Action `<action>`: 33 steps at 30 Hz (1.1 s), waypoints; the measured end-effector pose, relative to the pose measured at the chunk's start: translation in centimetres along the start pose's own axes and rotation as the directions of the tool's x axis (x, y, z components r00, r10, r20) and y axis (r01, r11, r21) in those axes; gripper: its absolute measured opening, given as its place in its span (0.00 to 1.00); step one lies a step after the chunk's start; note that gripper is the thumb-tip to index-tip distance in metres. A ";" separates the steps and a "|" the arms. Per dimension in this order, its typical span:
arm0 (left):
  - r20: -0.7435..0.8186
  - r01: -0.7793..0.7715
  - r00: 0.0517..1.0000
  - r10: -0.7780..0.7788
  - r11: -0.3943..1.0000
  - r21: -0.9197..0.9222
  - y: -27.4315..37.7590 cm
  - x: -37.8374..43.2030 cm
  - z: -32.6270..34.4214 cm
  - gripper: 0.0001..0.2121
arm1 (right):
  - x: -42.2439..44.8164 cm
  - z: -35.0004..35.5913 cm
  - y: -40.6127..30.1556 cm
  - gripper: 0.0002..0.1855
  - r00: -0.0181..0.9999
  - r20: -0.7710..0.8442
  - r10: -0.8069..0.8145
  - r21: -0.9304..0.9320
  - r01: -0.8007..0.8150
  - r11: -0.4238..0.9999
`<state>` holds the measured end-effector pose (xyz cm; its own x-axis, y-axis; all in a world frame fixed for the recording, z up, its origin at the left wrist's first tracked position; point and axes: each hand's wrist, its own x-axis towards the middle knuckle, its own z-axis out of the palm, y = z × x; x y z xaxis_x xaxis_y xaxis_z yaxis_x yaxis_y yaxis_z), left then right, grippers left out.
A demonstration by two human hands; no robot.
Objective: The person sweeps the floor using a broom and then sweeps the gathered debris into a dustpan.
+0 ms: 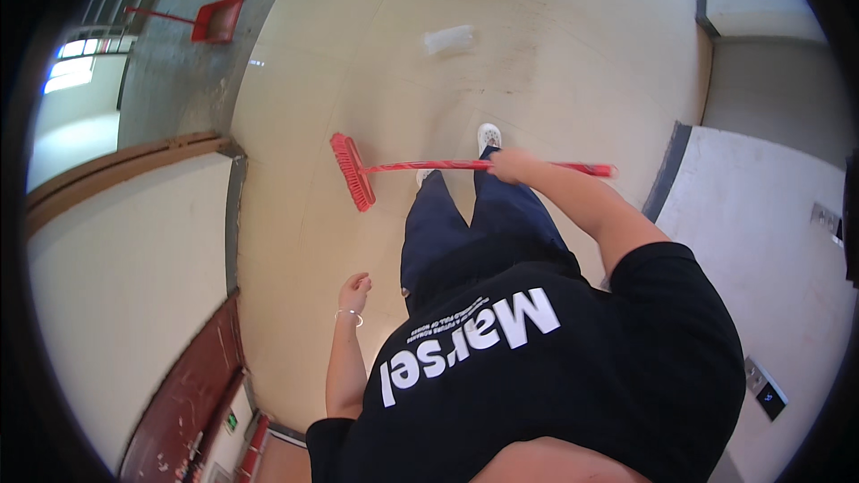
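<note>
My right hand (511,166) is closed around the red handle of a broom (423,166), toward its upper end. The handle runs across in front of my legs to the left. At its far end is a red brush head (352,173) with red bristles; whether the bristles touch the floor I cannot tell. My left hand (356,292), with a bracelet at the wrist, hangs by my left side, fingers loosely curled and holding nothing. Ahead of my feet a blurred white piece of litter (448,40), perhaps paper or plastic, lies on the tiled floor (322,80).
A red long-handled dustpan (218,20) is on the grey floor at the upper left, beyond a brown door frame (127,178). Dark smudges mark the tiles past my feet. White walls (758,194) stand on both sides, with a dark red door (181,389) at the lower left.
</note>
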<state>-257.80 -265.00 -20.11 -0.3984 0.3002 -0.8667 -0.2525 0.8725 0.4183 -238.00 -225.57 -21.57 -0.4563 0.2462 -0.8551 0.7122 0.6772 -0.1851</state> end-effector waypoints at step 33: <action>-0.072 -0.087 0.994 0.088 0.996 0.011 15.3 0.9 7.7 0.09 | 9.7 -18.8 13.4 0.14 0.953 -0.283 0.107 0.244 -0.036 0.969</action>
<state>-255.21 -248.43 -16.60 -0.4811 0.3471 -0.8051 -0.2072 0.8473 0.4891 -242.90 -201.06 -23.29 -0.5096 0.5032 -0.6979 0.8370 0.4779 -0.2666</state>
